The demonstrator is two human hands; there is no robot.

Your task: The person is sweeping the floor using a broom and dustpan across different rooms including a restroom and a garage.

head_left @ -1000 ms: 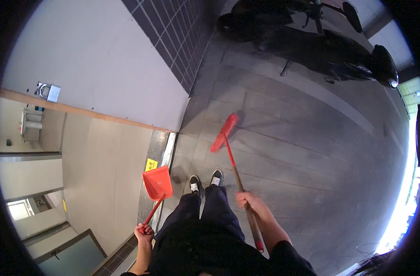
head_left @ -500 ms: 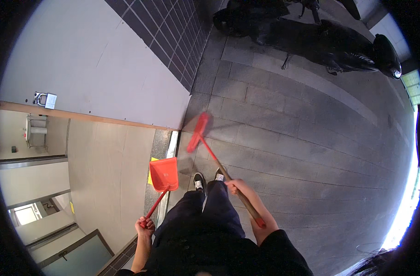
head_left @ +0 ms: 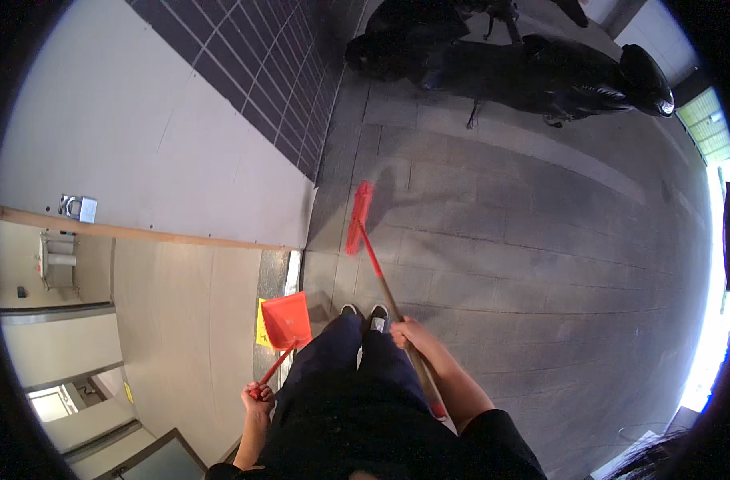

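Note:
My left hand (head_left: 258,397) is closed round the handle end of a red dustpan (head_left: 287,318). The pan hangs beside my left leg, over the doorway threshold. In my right hand (head_left: 407,331) I grip the brownish stick of a broom (head_left: 359,218), its upper end lying along my forearm. The broom's red head is ahead of my feet, over the grey paving; whether its bristles touch the ground I cannot tell. My shoes (head_left: 379,318) stand on the paving side by side.
At left a white door (head_left: 141,128) with a padlock (head_left: 78,209) stands beside a dark tiled wall (head_left: 261,72). Below it a doorway opens onto a beige indoor floor (head_left: 165,320). Dark scooters (head_left: 533,72) are parked ahead on the paving (head_left: 477,264).
The broom head has swung a little to the right and away from the door corner. My feet have shifted, and the view has moved slightly. The dustpan stays in my left hand.

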